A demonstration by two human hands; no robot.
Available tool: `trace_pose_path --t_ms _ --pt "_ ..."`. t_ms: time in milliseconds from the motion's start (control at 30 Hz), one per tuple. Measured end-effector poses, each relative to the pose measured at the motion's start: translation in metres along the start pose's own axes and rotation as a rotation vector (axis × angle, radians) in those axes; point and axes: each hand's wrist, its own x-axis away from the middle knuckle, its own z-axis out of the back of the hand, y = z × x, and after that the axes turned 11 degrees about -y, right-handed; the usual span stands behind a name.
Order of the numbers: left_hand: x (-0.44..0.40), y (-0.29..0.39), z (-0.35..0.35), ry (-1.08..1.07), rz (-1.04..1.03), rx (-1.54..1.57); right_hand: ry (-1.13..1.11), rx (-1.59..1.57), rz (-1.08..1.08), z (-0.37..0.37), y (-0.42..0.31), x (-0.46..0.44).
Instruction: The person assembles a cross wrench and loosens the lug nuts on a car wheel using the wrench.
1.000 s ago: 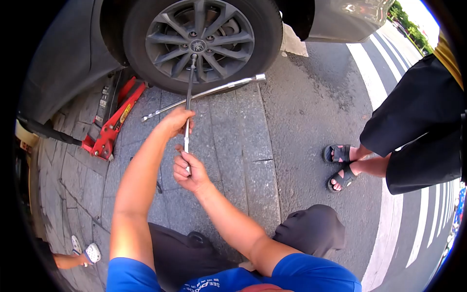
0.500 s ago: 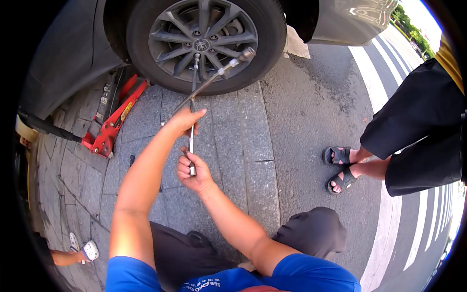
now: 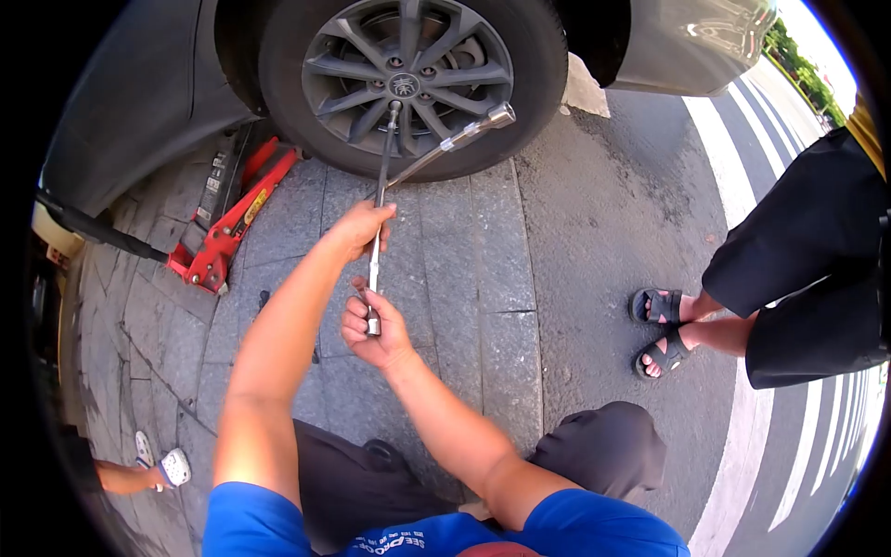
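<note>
A long chrome four-way lug wrench point(image 3: 386, 167) reaches from the car wheel point(image 3: 455, 79) back toward me. Its far end is at a lug nut position just below the hub cap point(image 3: 404, 85). One cross arm, tipped with a socket point(image 3: 502, 114), sticks out to the upper right in front of the tire. My left hand point(image 3: 360, 230) is closed around the wrench near its crossing, thumb pointing right. The crossing itself is partly hidden by that hand. Closer to me, my right hand point(image 3: 379, 332) wraps the near end, with the socket end showing between its fingers.
A red floor jack point(image 3: 218, 237) stands under the car at left, its black handle point(image 3: 102, 232) angled outward. At right stands a person in black shorts point(image 3: 807, 251) and sandals point(image 3: 661, 357). Another person's white clog point(image 3: 174, 467) shows at lower left. Stone paving point(image 3: 455, 278) meets asphalt.
The wheel and jack sit slightly farther right in view. The wrench's cross arm has turned a little, its right socket lower relative to the hub. Both hands keep their grip.
</note>
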Motion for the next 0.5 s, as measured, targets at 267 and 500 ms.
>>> trace_pose_path --t_ms 267,500 --pt "0.012 0.01 -0.012 0.359 -0.014 -1.205 0.56 1.242 -0.037 0.008 0.005 -0.018" --pt "-0.005 -0.006 0.01 -0.079 0.028 -0.077 -0.044 0.115 -0.003 0.006 -0.005 0.0"
